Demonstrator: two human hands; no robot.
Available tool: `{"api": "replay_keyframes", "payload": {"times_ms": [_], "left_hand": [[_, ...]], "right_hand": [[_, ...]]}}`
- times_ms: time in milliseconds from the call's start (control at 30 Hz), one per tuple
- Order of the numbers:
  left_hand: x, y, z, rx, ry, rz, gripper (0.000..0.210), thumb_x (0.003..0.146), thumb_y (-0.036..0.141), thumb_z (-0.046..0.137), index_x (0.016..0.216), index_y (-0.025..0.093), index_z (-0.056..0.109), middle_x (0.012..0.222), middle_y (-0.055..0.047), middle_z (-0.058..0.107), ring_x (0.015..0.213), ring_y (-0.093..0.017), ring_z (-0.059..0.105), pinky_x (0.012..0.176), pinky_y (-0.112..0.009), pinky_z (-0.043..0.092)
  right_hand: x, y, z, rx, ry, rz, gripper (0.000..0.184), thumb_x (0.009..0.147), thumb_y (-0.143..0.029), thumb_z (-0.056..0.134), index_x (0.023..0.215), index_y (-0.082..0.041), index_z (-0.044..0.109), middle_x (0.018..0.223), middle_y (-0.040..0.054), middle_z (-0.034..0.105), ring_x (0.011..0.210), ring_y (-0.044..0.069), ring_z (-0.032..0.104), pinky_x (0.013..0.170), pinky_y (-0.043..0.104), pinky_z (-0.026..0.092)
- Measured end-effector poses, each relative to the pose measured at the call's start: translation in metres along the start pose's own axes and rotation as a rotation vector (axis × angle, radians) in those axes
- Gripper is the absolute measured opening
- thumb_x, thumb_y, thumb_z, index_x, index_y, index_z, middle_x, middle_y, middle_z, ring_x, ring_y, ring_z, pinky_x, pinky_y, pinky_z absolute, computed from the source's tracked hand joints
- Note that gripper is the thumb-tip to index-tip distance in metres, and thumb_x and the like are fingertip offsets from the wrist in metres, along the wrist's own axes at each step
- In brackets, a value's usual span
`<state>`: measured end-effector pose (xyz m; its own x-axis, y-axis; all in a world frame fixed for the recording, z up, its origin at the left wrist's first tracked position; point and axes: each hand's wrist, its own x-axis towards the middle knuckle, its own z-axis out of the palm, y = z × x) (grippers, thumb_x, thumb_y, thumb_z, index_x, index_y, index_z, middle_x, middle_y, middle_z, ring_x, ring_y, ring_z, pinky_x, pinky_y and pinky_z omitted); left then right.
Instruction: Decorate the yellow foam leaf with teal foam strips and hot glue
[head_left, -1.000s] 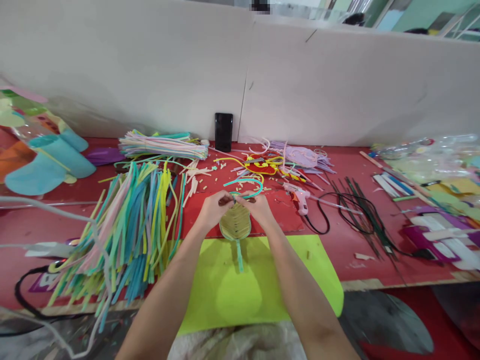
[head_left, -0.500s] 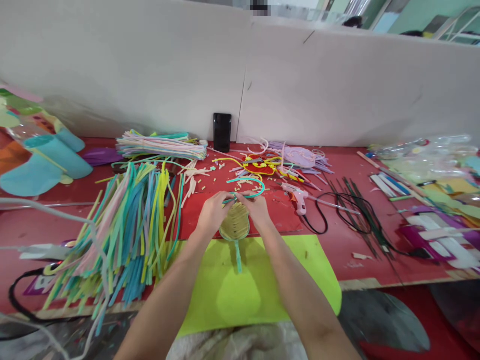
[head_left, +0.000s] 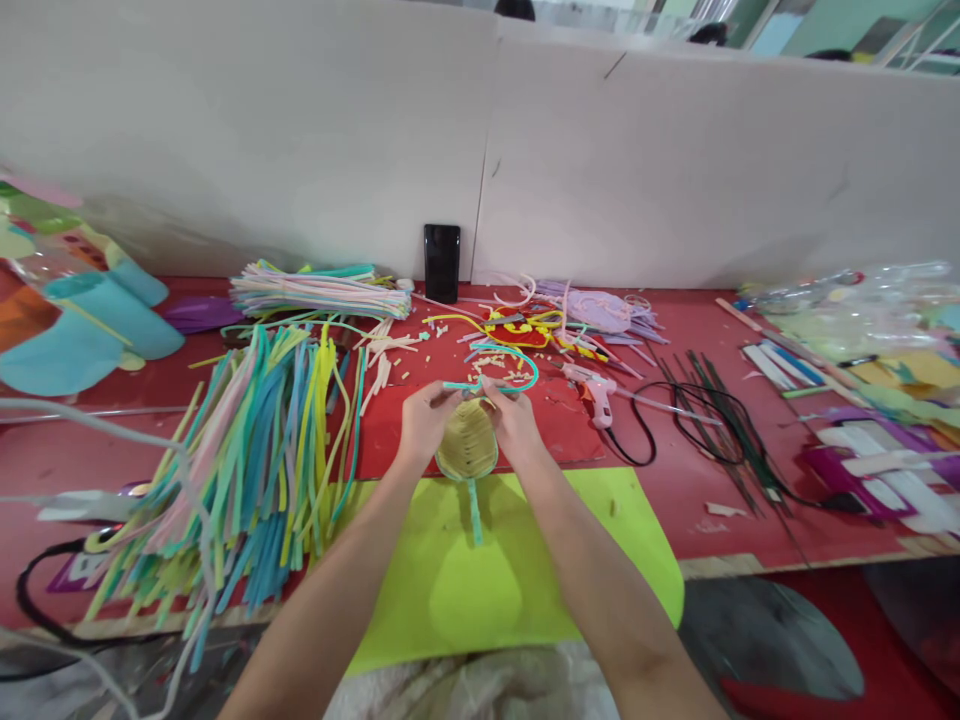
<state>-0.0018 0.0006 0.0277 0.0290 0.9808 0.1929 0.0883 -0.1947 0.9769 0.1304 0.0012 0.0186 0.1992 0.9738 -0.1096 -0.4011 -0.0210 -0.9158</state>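
Teal strip (head_left: 535, 371) has shifted toward the worktop's (head_left: 675, 510) right edge, seemingly unfixed; left hand (head_left: 424, 425) and right hand (head_left: 513, 420) pinch it at the leaf's (head_left: 468, 440) top.

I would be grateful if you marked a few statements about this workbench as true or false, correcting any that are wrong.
1. The left hand and right hand are at the far end of the leaf. True.
2. The leaf's stem points toward the wall. False: it points away from the wall.
3. The turquoise strip curls beyond the right hand. True.
4. The phone lies flat. False: it stands upright at the wall.
5. The glue gun is left of both hands. False: it lies to their right.
6. The sheet below the forearms is yellow-green. True.
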Motion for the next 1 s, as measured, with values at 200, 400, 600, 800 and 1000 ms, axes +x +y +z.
{"api": "replay_keyframes", "payload": {"times_ms": [200, 400, 600, 800, 1000], "left_hand": [[0.002, -0.007, 0.006, -0.272, -0.014, -0.081, 0.024, 0.071, 0.030, 0.068, 0.091, 0.017, 0.069, 0.089, -0.003, 0.071, 0.078, -0.014, 0.064, 0.078, -0.028, 0.051], [0.003, -0.009, 0.007, -0.264, -0.022, -0.096, 0.026, 0.068, 0.031, 0.071, 0.089, 0.017, 0.068, 0.089, -0.004, 0.070, 0.079, -0.014, 0.063, 0.080, -0.029, 0.050], [0.007, -0.013, 0.005, -0.238, 0.011, -0.112, 0.019, 0.067, 0.032, 0.071, 0.076, 0.016, 0.066, 0.074, 0.000, 0.066, 0.070, -0.012, 0.060, 0.071, -0.024, 0.048], [0.013, -0.014, -0.009, -0.153, -0.101, -0.171, 0.028, 0.065, 0.041, 0.072, 0.076, 0.016, 0.065, 0.071, 0.000, 0.066, 0.064, -0.012, 0.058, 0.062, -0.023, 0.046], [0.013, -0.013, -0.011, -0.200, -0.134, -0.120, 0.029, 0.068, 0.042, 0.071, 0.080, 0.017, 0.062, 0.074, -0.001, 0.068, 0.068, -0.014, 0.063, 0.070, -0.027, 0.050]], "right_hand": [[0.002, 0.002, -0.001, 0.066, -0.009, -0.027, 0.028, 0.061, -0.043, 0.077, 0.070, -0.020, 0.064, 0.067, -0.0020, 0.066, 0.063, 0.015, 0.061, 0.067, 0.030, 0.048], [0.001, 0.001, 0.001, 0.006, 0.016, -0.022, 0.031, 0.061, -0.046, 0.075, 0.073, -0.020, 0.064, 0.068, -0.0010, 0.067, 0.062, 0.016, 0.062, 0.066, 0.031, 0.049], [0.000, 0.002, 0.002, -0.040, 0.004, -0.052, 0.029, 0.061, -0.046, 0.075, 0.069, -0.021, 0.063, 0.069, -0.0008, 0.067, 0.066, 0.016, 0.062, 0.071, 0.031, 0.050], [-0.003, -0.005, -0.002, -0.219, -0.096, -0.137, 0.026, 0.068, -0.045, 0.072, 0.077, -0.021, 0.068, 0.077, 0.0021, 0.071, 0.076, 0.018, 0.065, 0.078, 0.032, 0.050], [-0.003, -0.009, -0.003, -0.293, -0.126, -0.178, 0.023, 0.070, -0.042, 0.071, 0.077, -0.020, 0.070, 0.076, 0.0030, 0.071, 0.075, 0.018, 0.065, 0.076, 0.031, 0.049]]}}
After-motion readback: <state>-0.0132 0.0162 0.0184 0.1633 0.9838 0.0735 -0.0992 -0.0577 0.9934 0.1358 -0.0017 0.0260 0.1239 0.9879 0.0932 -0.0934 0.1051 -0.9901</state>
